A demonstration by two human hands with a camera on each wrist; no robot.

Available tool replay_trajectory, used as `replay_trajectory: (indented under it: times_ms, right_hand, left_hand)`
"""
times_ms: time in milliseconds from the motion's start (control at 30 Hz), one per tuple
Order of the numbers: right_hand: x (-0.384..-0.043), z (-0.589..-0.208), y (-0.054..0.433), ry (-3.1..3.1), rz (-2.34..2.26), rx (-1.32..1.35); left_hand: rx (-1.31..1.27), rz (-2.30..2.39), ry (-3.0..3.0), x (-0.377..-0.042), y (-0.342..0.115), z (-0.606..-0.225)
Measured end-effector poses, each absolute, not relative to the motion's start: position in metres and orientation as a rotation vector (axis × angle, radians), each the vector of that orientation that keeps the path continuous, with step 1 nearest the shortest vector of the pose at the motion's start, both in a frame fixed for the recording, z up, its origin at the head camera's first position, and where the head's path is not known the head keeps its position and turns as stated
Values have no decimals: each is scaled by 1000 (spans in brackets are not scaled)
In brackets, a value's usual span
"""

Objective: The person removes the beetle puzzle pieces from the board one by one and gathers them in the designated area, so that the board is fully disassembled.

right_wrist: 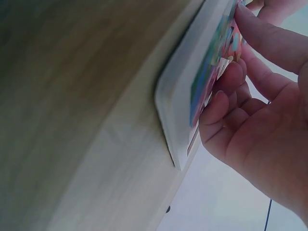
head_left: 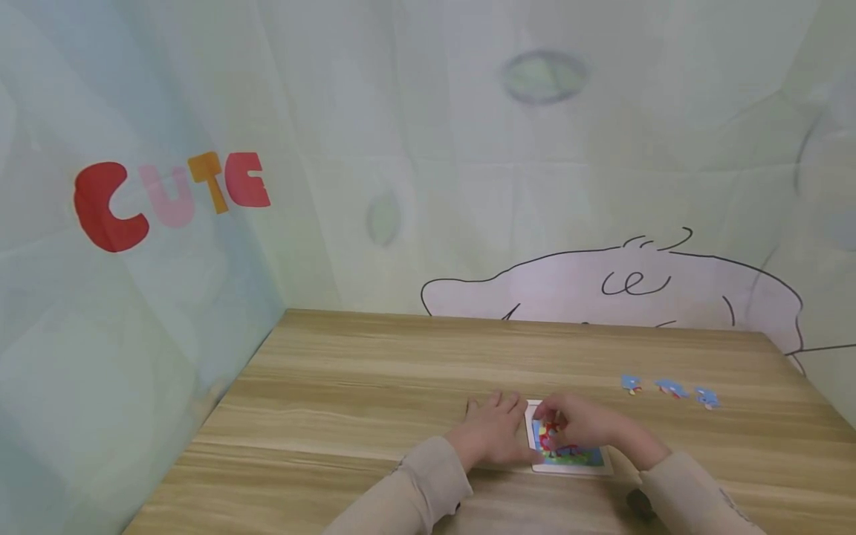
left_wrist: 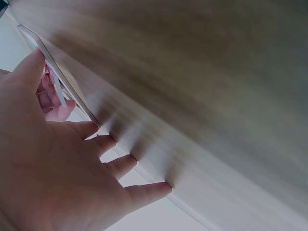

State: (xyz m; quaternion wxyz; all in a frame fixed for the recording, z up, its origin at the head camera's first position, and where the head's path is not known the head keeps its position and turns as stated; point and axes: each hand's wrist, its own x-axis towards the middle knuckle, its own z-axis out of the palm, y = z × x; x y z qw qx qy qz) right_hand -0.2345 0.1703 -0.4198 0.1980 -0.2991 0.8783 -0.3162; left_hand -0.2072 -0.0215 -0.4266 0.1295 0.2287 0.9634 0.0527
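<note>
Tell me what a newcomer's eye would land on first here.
Likely the bright letters spelling CUTE on the left wall. Next, the left hand and right hand at a colourful puzzle on the table, with three mostly blue pieces lying farther back to the right.

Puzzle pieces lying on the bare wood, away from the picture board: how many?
3: a left piece, a middle piece and a right piece, in a row beyond the right hand. Some could hide under it or the left hand.

White borders the red, blue, green puzzle [head_left: 580, 458].
</note>
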Motion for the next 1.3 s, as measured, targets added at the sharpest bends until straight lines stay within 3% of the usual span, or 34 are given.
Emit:
replay_trajectory:
  times_ms: [1300]
  right_hand:
    - [-238, -423, 179, 2335, -983, -842]
  left_hand:
    - [668, 155, 2802, -208, -21, -426]
